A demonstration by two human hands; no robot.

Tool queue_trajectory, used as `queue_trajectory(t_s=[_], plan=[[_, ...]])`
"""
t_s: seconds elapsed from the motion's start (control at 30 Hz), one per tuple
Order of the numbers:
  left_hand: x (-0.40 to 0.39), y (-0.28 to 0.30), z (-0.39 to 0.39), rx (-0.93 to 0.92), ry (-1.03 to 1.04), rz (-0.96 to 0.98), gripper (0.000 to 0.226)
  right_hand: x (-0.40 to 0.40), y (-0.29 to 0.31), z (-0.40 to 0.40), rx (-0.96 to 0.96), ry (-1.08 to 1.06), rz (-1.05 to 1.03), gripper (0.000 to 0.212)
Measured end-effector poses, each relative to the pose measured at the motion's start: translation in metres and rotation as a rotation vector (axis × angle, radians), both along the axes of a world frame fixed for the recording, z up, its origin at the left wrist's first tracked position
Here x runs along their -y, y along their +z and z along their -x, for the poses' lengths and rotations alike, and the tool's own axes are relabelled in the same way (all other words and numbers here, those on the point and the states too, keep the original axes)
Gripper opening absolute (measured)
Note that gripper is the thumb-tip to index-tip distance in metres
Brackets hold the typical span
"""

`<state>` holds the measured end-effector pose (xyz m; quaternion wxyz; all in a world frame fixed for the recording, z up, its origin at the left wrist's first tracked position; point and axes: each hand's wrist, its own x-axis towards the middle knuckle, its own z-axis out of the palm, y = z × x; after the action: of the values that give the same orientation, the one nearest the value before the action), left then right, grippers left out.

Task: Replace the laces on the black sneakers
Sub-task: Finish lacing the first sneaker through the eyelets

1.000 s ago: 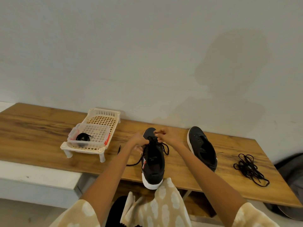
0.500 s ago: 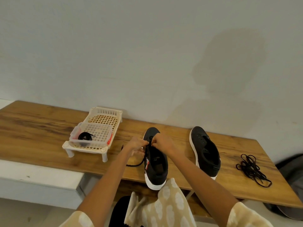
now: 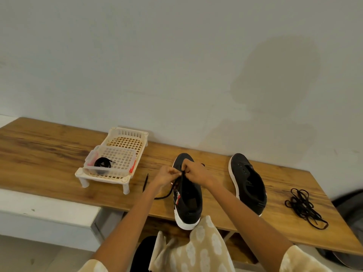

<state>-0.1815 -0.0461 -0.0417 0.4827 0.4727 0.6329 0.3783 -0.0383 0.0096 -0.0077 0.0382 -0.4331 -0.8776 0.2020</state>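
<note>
Two sneakers are seen on bench (image 3: 49, 146): near sneaker (image 3: 187, 201) at 6 o'clock w/ lace (image 3: 169, 192) part threaded, 2nd sneaker (image 3: 248, 184) at 4 o'clock, no lace fitted. Left hand (image 3: 165, 176) & right hand (image 3: 194, 172) are both pinched on the lace over the front eyelets, fingers curled tight. Vs 1 s ago, hands were brought closer together and moved a bit toward the toe; lace tail at 8 o'clock is trailed further out on the bench. Prob. a lace end is being fed or pulled thru an eyelet, so lacing is judged early on. Counted: 1 tray (image 3: 125, 134) at 10 o'clock, 1 coiled lace (image 3: 102, 163) in its clear box, 1 loose lace pile (image 3: 304, 207) at 3 o'clock.
</note>
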Motion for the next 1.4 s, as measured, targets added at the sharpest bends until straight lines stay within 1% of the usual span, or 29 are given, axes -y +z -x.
queue_trajectory(t_s=[0.03,0.1,0.17,0.23,0.27,0.33,0.37,0.43,0.5,0.53,0.6,0.67,0.73,0.77,0.8,0.87,0.93,1.0,1.07,1.1,1.17,1.23,1.3,1.37,1.4], plan=[[0.000,-0.001,-0.001,-0.034,0.010,-0.019,0.018,-0.001,0.001,-0.001,-0.048,-0.014,0.044,0.019],[-0.003,-0.002,-0.003,-0.189,0.006,-0.080,0.017,-0.005,0.002,-0.004,-0.172,-0.086,0.117,0.020],[-0.008,0.003,-0.001,-0.313,0.068,-0.142,0.014,-0.009,0.006,-0.007,-0.241,-0.126,0.179,0.023],[-0.014,0.016,0.002,-0.300,0.185,-0.193,0.013,-0.010,0.010,-0.006,-0.214,-0.082,0.182,0.025],[-0.017,0.023,0.003,-0.302,0.195,-0.220,0.013,-0.009,0.012,-0.004,-0.200,-0.067,0.171,0.023],[-0.022,0.034,0.004,-0.367,0.120,-0.277,0.012,-0.007,0.016,0.002,-0.283,-0.111,0.173,0.025],[-0.023,0.038,0.003,-0.356,0.118,-0.298,0.011,-0.007,0.019,0.005,-0.340,-0.149,0.162,0.029],[-0.020,0.041,0.003,-0.196,0.209,-0.332,0.009,-0.007,0.032,0.012,-0.441,-0.210,0.139,0.032],[-0.016,0.042,0.003,-0.014,0.286,-0.323,0.017,-0.009,0.056,0.017,-0.549,-0.249,0.087,0.030],[-0.013,0.040,0.002,0.036,0.262,-0.284,0.022,-0.010,0.072,0.019,-0.645,-0.260,0.090,0.027],[-0.007,0.038,-0.002,0.029,0.113,-0.179,0.028,-0.012,0.104,0.023,-0.905,-0.268,0.169,0.022],[-0.003,0.032,-0.008,-0.091,-0.012,-0.141,0.030,-0.013,0.135,0.023,-1.100,-0.259,0.203,0.018],[-0.001,0.026,-0.012,-0.160,0.025,-0.175,0.020,-0.013,0.156,0.021,-1.226,-0.242,0.205,0.016],[0.000,0.026,-0.014,-0.166,0.073,-0.193,0.016,-0.013,0.163,0.019,-1.266,-0.238,0.204,0.016],[-0.001,0.029,-0.015,-0.154,0.134,-0.205,0.017,-0.012,0.167,0.017,-1.284,-0.239,0.197,0.016],[-0.002,0.044,-0.018,-0.073,0.266,-0.241,0.025,-0.012,0.163,0.011,-1.254,-0.242,0.170,0.016],[-0.006,0.066,-0.019,0.037,0.367,-0.334,0.028,-0.013,0.149,0.004,-1.137,-0.254,0.119,0.018],[-0.011,0.090,-0.015,0.123,0.449,-0.441,0.019,-0.012,0.131,-0.001,-1.009,-0.284,0.070,0.024],[-0.015,0.109,-0.008,0.184,0.502,-0.509,0.010,-0.007,0.114,-0.004,-0.948,-0.321,0.085,0.025],[-0.017,0.116,-0.004,0.169,0.513,-0.533,0.010,-0.004,0.107,-0.004,-0.934,-0.337,0.108,0.024],[-0.016,0.120,0.002,0.082,0.504,-0.544,0.014,0.001,0.097,-0.005,-0.909,-0.351,0.144,0.023],[-0.014,0.115,0.005,0.044,0.508,-0.536,0.016,0.001,0.087,-0.005,-0.874,-0.353,0.153,0.024],[-0.010,0.104,0.007,-0.042,0.516,-0.532,0.018,0.002,0.080,-0.003,-0.834,-0.371,0.157,0.024],[-0.008,0.090,0.010,-0.167,0.470,-0.483,0.020,0.004,0.075,0.000,-0.770,-0.373,0.137,0.023],[-0.007,0.083,0.012,-0.223,0.434,-0.427,0.020,0.006,0.073,0.001,-0.732,-0.363,0.121,0.023]])
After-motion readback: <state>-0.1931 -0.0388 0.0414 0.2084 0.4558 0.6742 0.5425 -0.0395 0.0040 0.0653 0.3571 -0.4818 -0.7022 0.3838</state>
